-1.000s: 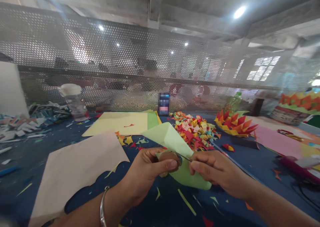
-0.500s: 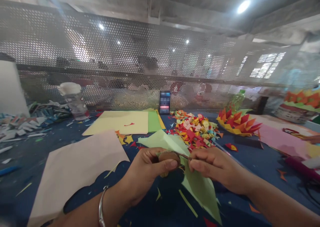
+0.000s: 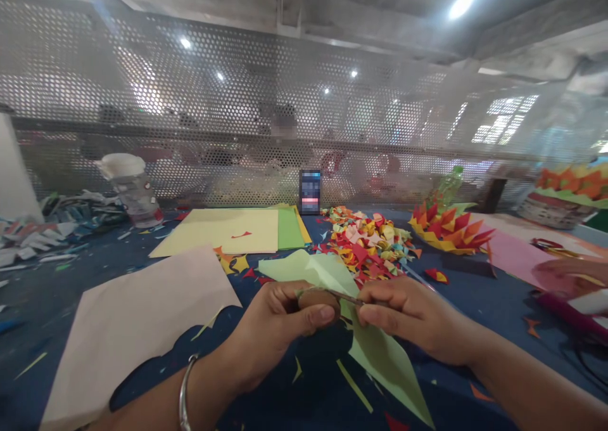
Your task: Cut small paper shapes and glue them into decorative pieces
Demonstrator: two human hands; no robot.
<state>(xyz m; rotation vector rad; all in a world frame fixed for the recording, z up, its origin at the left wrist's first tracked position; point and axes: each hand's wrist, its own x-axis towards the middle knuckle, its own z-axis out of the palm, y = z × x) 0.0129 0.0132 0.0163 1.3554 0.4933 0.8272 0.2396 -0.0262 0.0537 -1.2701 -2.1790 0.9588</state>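
My left hand [image 3: 280, 323] is closed, pinching a small brown round disc [image 3: 316, 298] against a light green paper sheet [image 3: 384, 361] that hangs down toward me over the blue table [image 3: 57, 298]. My right hand [image 3: 408, 317] is closed in a pinch on a thin dark stick-like tool [image 3: 351, 299] whose tip meets the disc's edge. The two hands are almost touching above the table's middle. I cannot make out what kind of tool it is.
A beige sheet [image 3: 137, 317] lies at left, with yellow [image 3: 223, 231] and green [image 3: 289, 228] sheets behind it. A pile of coloured scraps [image 3: 370, 241], a spiky folded paper piece [image 3: 451, 231], a phone [image 3: 310, 191], a lidded jar [image 3: 130, 187], and another person's hand [image 3: 565, 272] on pink paper [image 3: 513, 257].
The green sheet has turned, and its loose end now hangs down toward me. My hands stay pinched together. Another person's hand has come in at the right.
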